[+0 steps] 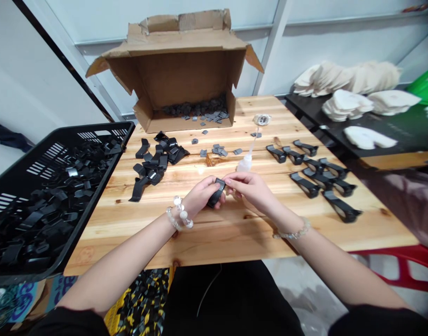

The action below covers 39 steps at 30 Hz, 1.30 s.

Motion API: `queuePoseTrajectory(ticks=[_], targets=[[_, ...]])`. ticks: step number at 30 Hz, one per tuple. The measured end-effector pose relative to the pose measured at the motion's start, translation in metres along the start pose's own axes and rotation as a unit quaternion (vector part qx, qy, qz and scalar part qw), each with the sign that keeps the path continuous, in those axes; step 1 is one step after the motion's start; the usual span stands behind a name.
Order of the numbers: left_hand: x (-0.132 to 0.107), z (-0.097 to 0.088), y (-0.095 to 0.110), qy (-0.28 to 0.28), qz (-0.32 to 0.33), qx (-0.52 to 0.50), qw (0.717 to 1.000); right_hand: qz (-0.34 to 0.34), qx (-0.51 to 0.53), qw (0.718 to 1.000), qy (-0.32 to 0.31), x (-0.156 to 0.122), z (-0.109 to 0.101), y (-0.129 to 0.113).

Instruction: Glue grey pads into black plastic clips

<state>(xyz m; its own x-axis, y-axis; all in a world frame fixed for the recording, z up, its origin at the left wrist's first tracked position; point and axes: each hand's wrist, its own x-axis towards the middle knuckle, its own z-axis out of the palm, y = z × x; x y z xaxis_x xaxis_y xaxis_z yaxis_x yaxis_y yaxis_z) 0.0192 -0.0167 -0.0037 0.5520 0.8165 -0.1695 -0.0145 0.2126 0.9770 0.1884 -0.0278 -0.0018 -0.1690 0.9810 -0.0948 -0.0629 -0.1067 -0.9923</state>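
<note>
Left hand (200, 192), closed, grips a curved black plastic piece (217, 192) above the pale wooden worktop (199, 245), long axis running near-left to far-right; right hand (251, 187), fingers curled, meets its far end, any hold too small to tell.

two hands (201, 193) (250, 186), one held clip (218, 192), nine clips (305, 185) at right, one bottle (245, 163), one cardboard box (185, 74)

White panelled wall (326, 44) behind | knotty pale-wood worktop (214, 242) | black table (406, 128) at right | red plastic seat (420, 255) lower right
</note>
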Motion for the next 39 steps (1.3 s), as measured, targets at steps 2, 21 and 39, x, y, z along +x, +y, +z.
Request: queuePoseTrajectory(ticks=[2,21,39], targets=[[-0.0007,0.0004,0.0009,0.002,0.002,0.002,1.000,-0.001,0.000,1.000,-0.002,0.0000,0.0003,0.0000],[0.0017,-0.0038,-0.0006,0.009,0.030,-0.005,1.000,-0.017,-0.004,0.999,-0.038,-0.0024,0.0018,-0.0040],[-0.0003,-0.0021,0.0041,0.042,0.050,-0.023,0.998,-0.021,0.039,0.999,-0.025,-0.0010,0.0082,0.0041]])
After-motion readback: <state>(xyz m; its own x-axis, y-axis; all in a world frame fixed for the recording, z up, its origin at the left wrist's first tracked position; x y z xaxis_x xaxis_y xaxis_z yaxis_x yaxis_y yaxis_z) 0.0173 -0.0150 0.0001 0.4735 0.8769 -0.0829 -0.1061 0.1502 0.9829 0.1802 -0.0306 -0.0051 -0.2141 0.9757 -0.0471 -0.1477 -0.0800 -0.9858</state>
